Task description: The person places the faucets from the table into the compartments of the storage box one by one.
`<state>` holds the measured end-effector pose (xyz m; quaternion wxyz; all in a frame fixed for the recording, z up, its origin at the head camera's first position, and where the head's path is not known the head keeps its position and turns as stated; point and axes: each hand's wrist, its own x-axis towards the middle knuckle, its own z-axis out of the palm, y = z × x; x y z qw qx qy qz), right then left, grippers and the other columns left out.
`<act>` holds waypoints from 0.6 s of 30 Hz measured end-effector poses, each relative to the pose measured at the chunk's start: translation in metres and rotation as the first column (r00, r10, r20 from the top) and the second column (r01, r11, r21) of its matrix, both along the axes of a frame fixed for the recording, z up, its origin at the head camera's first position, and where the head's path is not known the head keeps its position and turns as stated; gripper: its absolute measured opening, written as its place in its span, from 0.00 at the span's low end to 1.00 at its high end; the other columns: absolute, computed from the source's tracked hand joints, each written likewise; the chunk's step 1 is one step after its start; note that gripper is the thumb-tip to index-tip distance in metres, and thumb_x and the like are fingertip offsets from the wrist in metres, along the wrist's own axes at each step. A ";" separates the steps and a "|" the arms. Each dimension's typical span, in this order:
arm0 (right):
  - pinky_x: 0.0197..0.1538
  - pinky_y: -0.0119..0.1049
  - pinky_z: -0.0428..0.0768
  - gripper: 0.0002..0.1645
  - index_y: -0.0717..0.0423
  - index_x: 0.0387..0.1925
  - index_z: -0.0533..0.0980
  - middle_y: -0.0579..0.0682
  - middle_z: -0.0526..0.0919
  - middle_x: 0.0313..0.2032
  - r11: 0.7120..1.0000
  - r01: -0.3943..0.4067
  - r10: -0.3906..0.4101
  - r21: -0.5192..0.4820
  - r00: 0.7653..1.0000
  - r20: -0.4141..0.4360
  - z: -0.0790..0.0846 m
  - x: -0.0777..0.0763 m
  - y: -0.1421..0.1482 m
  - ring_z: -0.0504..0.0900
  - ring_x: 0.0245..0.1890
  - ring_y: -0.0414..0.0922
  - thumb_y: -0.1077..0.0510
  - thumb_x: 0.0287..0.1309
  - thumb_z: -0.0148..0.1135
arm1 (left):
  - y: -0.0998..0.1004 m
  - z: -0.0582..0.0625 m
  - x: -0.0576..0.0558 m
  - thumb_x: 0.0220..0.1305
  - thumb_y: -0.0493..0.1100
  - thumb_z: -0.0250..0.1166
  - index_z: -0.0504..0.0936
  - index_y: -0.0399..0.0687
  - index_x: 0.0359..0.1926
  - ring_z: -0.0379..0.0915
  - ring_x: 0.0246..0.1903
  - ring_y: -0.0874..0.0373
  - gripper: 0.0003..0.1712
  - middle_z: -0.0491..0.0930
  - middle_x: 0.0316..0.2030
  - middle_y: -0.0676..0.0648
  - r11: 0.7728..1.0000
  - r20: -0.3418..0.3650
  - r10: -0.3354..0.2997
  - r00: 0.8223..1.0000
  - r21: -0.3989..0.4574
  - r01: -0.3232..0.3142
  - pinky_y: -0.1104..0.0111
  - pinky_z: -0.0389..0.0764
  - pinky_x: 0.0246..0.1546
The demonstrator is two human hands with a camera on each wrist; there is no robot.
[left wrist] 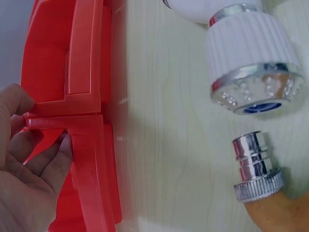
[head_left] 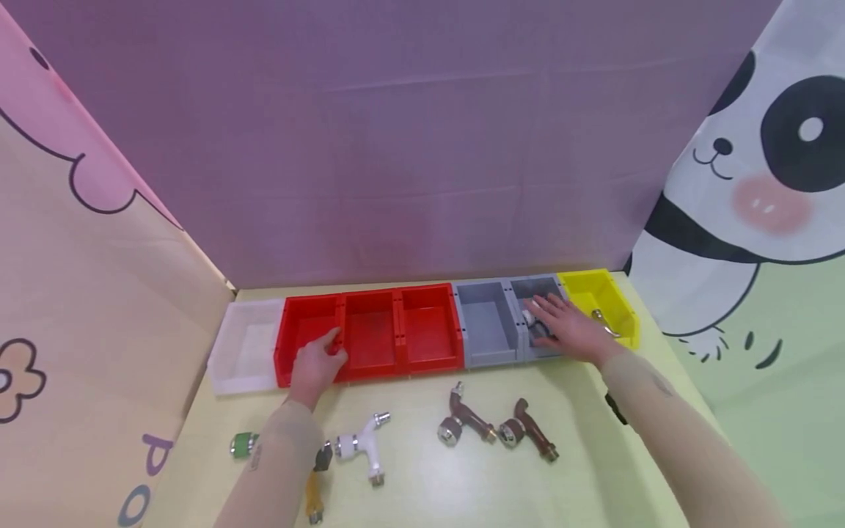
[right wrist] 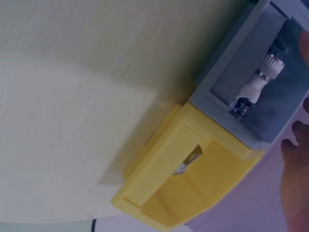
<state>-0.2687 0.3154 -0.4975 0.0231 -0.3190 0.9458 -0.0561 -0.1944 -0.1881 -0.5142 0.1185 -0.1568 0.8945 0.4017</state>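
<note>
My left hand [head_left: 318,367] is at the red bins, its thumb and fingers pinching the adjoining walls of the left red bin [head_left: 284,345] and the middle red bin [head_left: 370,334]. In the left wrist view, fingertips [left wrist: 65,142] reach inside one bin's rim while the thumb lies across the wall. Fingers spread, my right hand [head_left: 571,328] hovers over the right-hand grey bin [head_left: 541,281]. Inside that bin lies a white faucet [right wrist: 258,84], apart from the hand in the right wrist view. Beside it, the yellow bin [head_left: 623,308] holds a shiny metal faucet [head_left: 602,323].
A white faucet [head_left: 366,447] and two brown faucets [head_left: 467,419] [head_left: 530,433] lie on the table before the bins. My left forearm partly covers a green-handled faucet [head_left: 244,444] and an orange one [head_left: 313,499]. A translucent white bin [head_left: 227,352] ends the row at left.
</note>
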 end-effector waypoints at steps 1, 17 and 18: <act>0.72 0.67 0.60 0.48 0.52 0.78 0.60 0.63 0.63 0.75 1.000 -0.010 0.010 0.003 1.000 0.003 0.001 0.004 0.000 0.59 0.74 0.69 0.46 0.62 0.71 | 0.000 0.000 0.000 0.67 0.47 0.69 0.61 0.53 0.79 0.73 0.53 0.46 0.43 0.74 0.65 0.40 1.000 -0.003 -0.002 1.000 -0.002 0.002 0.65 0.86 0.40; 0.74 0.67 0.56 0.57 0.45 0.79 0.58 0.55 0.56 0.79 0.975 -0.223 0.223 -0.015 0.968 0.112 0.000 0.057 0.004 0.55 0.77 0.65 0.41 0.54 0.76 | 0.000 0.000 0.002 0.66 0.47 0.69 0.61 0.53 0.79 0.70 0.60 0.41 0.44 0.73 0.67 0.41 1.000 -0.027 -0.009 1.000 -0.003 0.009 0.57 0.87 0.48; 0.74 0.67 0.56 0.58 0.45 0.80 0.58 0.55 0.56 0.79 0.971 -0.240 0.240 -0.018 0.963 0.124 -0.001 0.061 0.003 0.55 0.77 0.65 0.40 0.53 0.76 | 0.000 0.000 0.002 0.67 0.47 0.69 0.61 0.53 0.79 0.70 0.60 0.41 0.44 0.73 0.67 0.40 1.000 -0.026 -0.012 1.000 -0.001 0.012 0.57 0.87 0.48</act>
